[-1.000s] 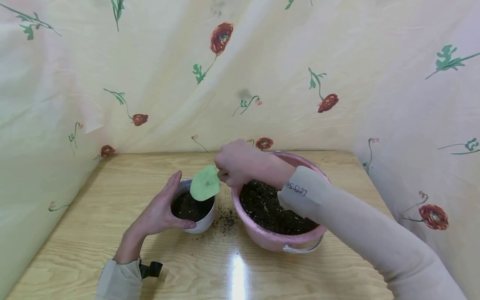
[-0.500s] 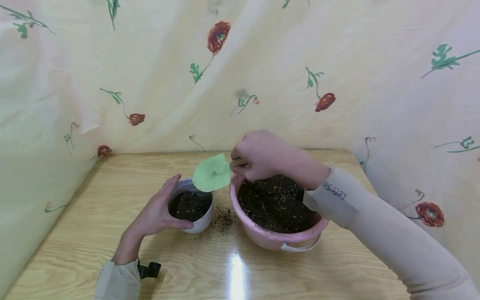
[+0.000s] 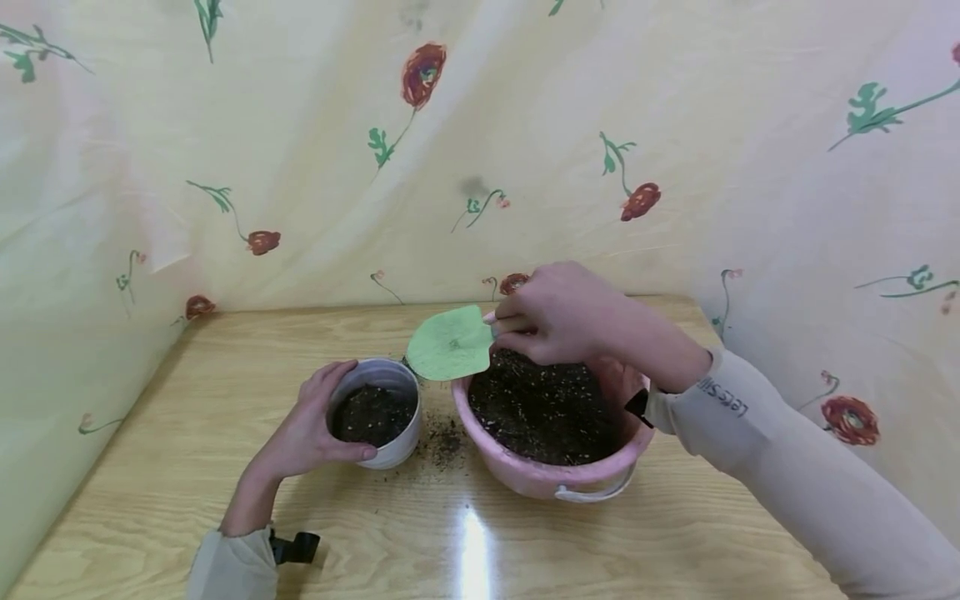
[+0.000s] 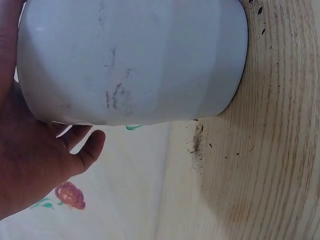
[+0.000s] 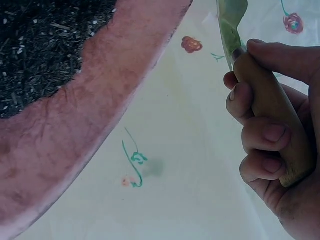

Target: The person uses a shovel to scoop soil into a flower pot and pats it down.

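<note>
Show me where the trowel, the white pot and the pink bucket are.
Trowel [image 3: 448,344]: head view, on its green blade.
White pot [image 4: 142,60]: left wrist view, on its outer wall.
Pink bucket [image 3: 513,476]: head view, on its outer wall below the rim.

Pale beige sleeves [image 3: 795,471] bear black wrist pieces [image 3: 302,547], with dark lettering [image 3: 723,397] at right.

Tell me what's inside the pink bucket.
The pink bucket holds dark, pale-flecked soil. The right hand covers part of its far side; anything below the soil's surface can't be seen.
</note>
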Available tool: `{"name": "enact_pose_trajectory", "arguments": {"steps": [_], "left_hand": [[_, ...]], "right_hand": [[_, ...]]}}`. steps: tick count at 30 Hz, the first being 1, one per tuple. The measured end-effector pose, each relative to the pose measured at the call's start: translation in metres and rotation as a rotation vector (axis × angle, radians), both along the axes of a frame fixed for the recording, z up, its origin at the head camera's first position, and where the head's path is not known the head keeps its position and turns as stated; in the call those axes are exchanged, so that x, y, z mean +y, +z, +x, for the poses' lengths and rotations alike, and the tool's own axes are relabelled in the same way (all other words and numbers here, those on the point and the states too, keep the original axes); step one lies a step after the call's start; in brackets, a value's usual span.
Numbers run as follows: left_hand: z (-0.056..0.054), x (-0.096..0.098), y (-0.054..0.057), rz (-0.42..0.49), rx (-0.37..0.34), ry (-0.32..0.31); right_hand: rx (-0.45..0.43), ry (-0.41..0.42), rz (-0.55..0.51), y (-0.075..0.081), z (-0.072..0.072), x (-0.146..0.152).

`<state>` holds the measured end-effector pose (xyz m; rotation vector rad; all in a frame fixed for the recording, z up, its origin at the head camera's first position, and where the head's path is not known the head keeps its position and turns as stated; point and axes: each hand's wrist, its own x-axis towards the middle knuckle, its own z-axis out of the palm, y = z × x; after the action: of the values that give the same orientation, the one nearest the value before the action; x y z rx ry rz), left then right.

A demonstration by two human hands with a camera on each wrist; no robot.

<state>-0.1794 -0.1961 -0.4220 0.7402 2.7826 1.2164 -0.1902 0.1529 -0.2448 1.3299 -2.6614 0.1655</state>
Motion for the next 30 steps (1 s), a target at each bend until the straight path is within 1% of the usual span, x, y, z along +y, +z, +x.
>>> {"name": "enact_pose_trajectory", "arguments": {"steps": [2,5,7,8,9,11,13,14,15,16,18,20,21,25,27,30], "left_hand": [[0.0,-0.001,-0.001,0.011,-0.008,0.0],[-0.001,-0.003,-0.002,0.046,-0.001,0.001],[0.001,-0.003,-0.002,0.098,0.022,0.02],[0.002,-0.003,-0.001,0.138,0.041,0.043],[0.004,-0.003,-0.001,0.193,0.066,0.068],[0.006,0.0,0.002,0.34,0.123,0.109],[0.009,0.005,0.005,0.517,0.175,0.111],[0.011,0.008,0.007,0.601,0.196,0.092],[0.013,0.012,0.009,0.684,0.214,0.052],[0.016,0.016,0.011,0.744,0.219,0.012],[0.021,0.024,0.015,0.817,0.207,-0.067],[0.026,0.033,0.018,0.836,0.18,-0.135],[0.028,0.037,0.019,0.831,0.16,-0.162],[0.034,0.055,0.022,0.778,0.085,-0.24],[0.036,0.065,0.022,0.754,0.061,-0.256],[0.038,0.08,0.019,0.739,0.064,-0.263]], "right_hand": [[-0.018,-0.016,0.003,-0.001,0.001,0.002],[-0.024,-0.024,-0.008,-0.001,0.003,0.008],[-0.017,-0.016,-0.026,-0.001,0.005,0.014],[-0.009,-0.01,-0.038,-0.001,0.007,0.017],[-0.003,-0.004,-0.052,-0.001,0.008,0.021],[0.001,0.005,-0.078,-0.002,0.012,0.029],[0.004,0.002,-0.1,-0.003,0.016,0.036],[0.001,-0.005,-0.107,-0.004,0.018,0.039],[-0.005,-0.014,-0.116,-0.005,0.021,0.043],[-0.007,-0.022,-0.12,-0.006,0.023,0.046],[0.002,-0.044,-0.119,-0.008,0.026,0.051],[0.014,-0.056,-0.126,-0.011,0.029,0.056],[0.023,-0.06,-0.127,-0.013,0.031,0.059],[0.057,-0.071,-0.125,-0.023,0.034,0.07],[0.078,-0.071,-0.124,-0.028,0.035,0.074],[0.101,-0.067,-0.131,-0.034,0.037,0.078]]}}
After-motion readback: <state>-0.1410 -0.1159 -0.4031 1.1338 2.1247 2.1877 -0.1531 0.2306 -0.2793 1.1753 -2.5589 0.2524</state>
